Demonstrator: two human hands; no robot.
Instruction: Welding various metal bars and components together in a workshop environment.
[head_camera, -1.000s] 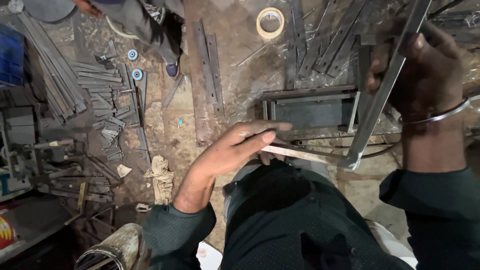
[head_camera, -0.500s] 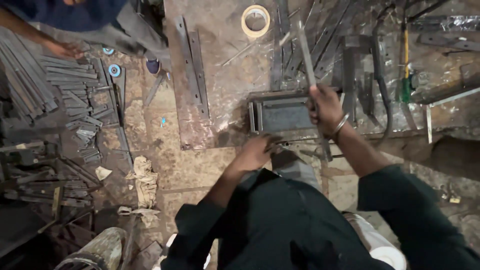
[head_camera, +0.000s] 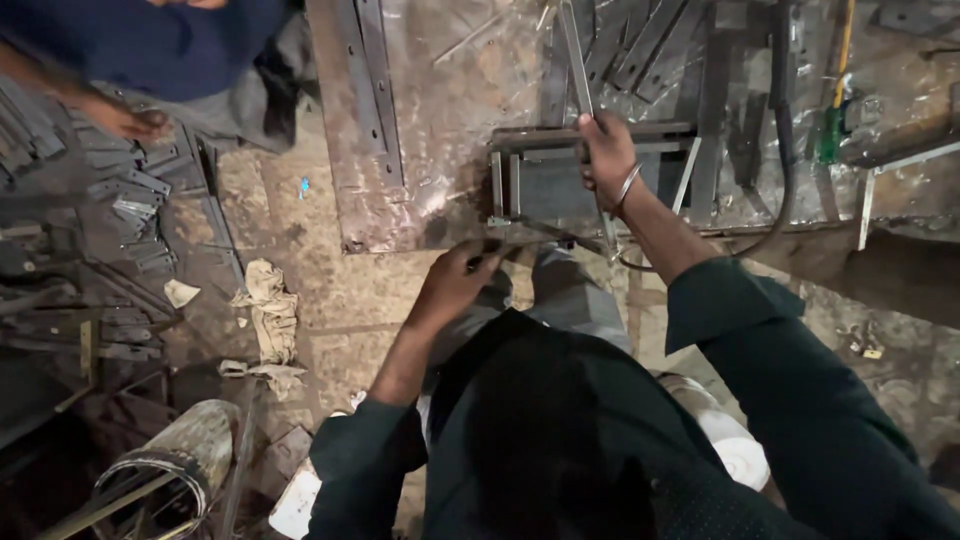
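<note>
Steel dominates the head view as I look down on my two hands at a scarred metal work plate (head_camera: 440, 120). My right hand (head_camera: 607, 152) is closed around a long flat steel strip (head_camera: 574, 50), which runs away from me up the plate and down across a dark rectangular steel frame (head_camera: 590, 175) lying flat near the plate's front edge; the grip seems meant to pin the strip against the frame. My left hand (head_camera: 462, 282) sits at the plate's near edge, just below the frame's left corner, fingers curled in on something small and dark that I cannot make out. One bangle shows on my right wrist. Two drilled flat bars (head_camera: 362, 90) lie side by side at the plate's left, one black hose (head_camera: 782, 150) curves along its right, with a green-handled tool (head_camera: 830, 135) beside it. One crumpled rag (head_camera: 270, 310) lies on the floor; another person's hand (head_camera: 125, 120) rests near loose metal offcuts (head_camera: 130, 200), too many to count.
</note>
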